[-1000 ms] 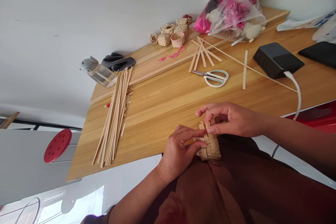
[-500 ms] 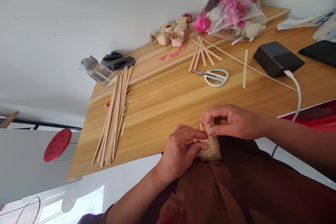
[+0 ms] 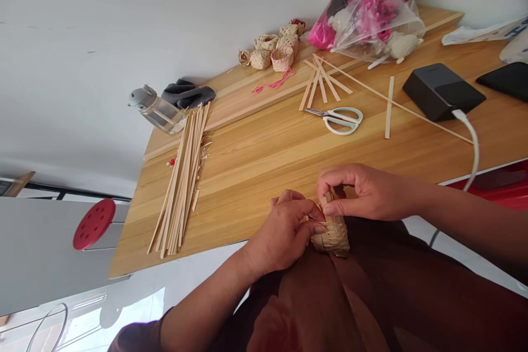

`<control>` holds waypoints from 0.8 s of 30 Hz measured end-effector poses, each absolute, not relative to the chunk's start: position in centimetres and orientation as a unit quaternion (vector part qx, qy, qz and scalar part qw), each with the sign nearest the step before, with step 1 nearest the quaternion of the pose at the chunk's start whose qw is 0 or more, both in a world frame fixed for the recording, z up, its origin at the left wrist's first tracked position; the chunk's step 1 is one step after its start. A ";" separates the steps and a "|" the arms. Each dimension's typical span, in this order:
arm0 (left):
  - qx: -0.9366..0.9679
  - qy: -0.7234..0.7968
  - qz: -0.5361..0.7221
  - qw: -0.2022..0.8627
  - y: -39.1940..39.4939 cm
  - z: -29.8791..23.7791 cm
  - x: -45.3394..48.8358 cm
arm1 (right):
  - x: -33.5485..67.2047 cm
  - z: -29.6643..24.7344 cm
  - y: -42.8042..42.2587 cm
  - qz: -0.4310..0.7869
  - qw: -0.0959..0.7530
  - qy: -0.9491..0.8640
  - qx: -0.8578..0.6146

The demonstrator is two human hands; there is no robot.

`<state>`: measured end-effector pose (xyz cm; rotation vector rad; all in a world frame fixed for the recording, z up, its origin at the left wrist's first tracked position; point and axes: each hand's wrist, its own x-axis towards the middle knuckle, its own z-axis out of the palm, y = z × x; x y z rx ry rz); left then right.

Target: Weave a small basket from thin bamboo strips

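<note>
Basket (image 3: 333, 237) of pale woven strips sits just past the table (image 3: 256, 176) edge, against the person's brown clothing (image 3: 305, 308), with loose strip ends (image 3: 329, 198) standing up from its open end. Both hands are closed on it: the left hand (image 3: 284, 234) wraps the woven side with its fingers curled over the weave, and the right hand (image 3: 358, 192) pinches the upright ends between thumb and fingertips. Steadying the woven part with 1 hand while the other works the ends looks like a sound way to keep the rows tight and square. Open table lies beyond the right hand, up to the scissors (image 3: 336, 120) and a small pile of cut strips (image 3: 324, 82). A long bundle of strips (image 3: 179, 187) lies well to the left, leaving clear working room between it and the hands. The table edge runs right below the hands, so any loose strip could slip off there.
</note>
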<state>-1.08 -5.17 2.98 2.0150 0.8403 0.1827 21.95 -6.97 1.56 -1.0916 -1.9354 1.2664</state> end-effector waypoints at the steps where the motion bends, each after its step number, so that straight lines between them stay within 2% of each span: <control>1: 0.811 0.339 0.082 0.470 -5.1 2.9 -1.1 | 21.9 1.7 -6.9 0.471 0.281 -0.725 -0.417; 8: 0.716 0.374 0.151 0.570 -5.2 1.6 -0.6 | 22.4 2.0 -6.5 0.495 0.243 -0.702 -0.451; 15: 0.708 0.393 0.196 0.554 -6.1 0.7 -0.2 | 23.7 2.0 -5.4 0.561 0.211 -0.711 -0.367; 21: 0.706 0.397 0.219 0.545 -6.3 0.1 -0.2 | 22.8 2.4 -5.8 0.521 0.196 -0.702 -0.444; 24: 0.702 0.405 0.222 0.542 -6.2 0.3 -0.3 | 22.0 2.3 -6.8 0.415 0.263 -0.734 -0.469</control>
